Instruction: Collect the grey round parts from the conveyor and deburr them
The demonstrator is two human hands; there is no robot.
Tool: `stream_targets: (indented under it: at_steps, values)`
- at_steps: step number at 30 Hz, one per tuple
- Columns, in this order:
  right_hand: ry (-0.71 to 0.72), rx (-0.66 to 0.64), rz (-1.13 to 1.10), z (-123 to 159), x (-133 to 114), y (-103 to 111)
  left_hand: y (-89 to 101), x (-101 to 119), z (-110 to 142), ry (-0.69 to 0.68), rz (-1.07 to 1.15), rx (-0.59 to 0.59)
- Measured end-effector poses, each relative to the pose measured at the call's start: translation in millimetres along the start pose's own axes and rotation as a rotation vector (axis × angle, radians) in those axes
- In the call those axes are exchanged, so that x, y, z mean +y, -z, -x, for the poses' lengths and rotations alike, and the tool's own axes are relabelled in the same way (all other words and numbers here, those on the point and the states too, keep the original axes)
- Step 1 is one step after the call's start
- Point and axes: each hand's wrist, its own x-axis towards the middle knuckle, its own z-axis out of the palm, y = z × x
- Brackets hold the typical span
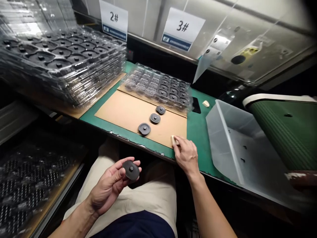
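Note:
My left hand (112,183) is held over my lap, its fingers curled round a dark round rubber disc (131,170) with a small hub in its middle. My right hand (185,152) rests on the near edge of the bench, its fingers pinched on a small cream-coloured block (173,140). Three more dark discs (144,128) (155,118) (160,109) lie in a diagonal row on a brown cardboard sheet (123,110), to the left of my right hand. Behind them sits a clear plastic tray (158,86), its right pockets holding discs.
A tall stack of clear trays filled with discs (61,62) stands at the back left. A grey-white bin (235,145) sits at the right beside a green conveyor belt (284,132). Another cream block (205,103) lies on the green mat (195,125). Signs 2# and 3# hang behind.

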Motion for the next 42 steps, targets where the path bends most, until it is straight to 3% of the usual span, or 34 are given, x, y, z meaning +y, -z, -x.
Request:
stream_targets:
  at_steps: [2, 4, 7, 9, 11, 14, 16, 21, 24, 28, 33, 38, 42]
  values:
    - [-0.080, 0.038, -0.078, 3, -8, -3, 1.3, 2, -1, -0.033, 0.058, 0.009]
    - [-0.290, 0.027, -0.401, 14, -27, -8, 1.1, 5, -2, -0.061, 0.074, 0.027]
    - [-0.635, -0.200, -1.071, 39, -70, -15, -3.9, 7, -2, -0.091, 0.045, 0.056]
    - [-0.619, -0.340, -1.196, 57, -99, -20, -9.5, 8, -1, -0.111, -0.002, 0.070]
    - [-0.387, -0.356, -1.024, 72, -123, -21, -14.7, 10, 1, -0.141, -0.067, 0.072]
    - [0.072, -0.264, -0.585, 88, -144, -14, -18.8, 11, 5, -0.198, -0.164, 0.071]
    - [0.200, -0.246, -0.444, 95, -151, -5, -19.1, 11, 7, -0.215, -0.204, 0.084]
    - [0.061, -0.457, -0.574, 97, -158, 13, -19.8, 9, 13, -0.183, -0.215, 0.093]
    - [0.101, -0.342, -0.483, 93, -155, 17, -22.6, 9, 14, -0.185, -0.226, 0.077]
    - [0.164, -0.436, -0.496, 88, -147, 20, -23.8, 11, 17, -0.145, -0.218, 0.040]
    - [0.296, -0.308, -0.323, 87, -144, 19, -20.9, 12, 22, -0.044, -0.183, 0.038]
    - [0.179, -0.420, -0.425, 94, -154, 21, -25.8, 8, 24, -0.075, -0.092, 0.157]
    - [0.204, -0.328, -0.296, 99, -155, 19, -30.0, 8, 23, -0.046, -0.088, 0.149]
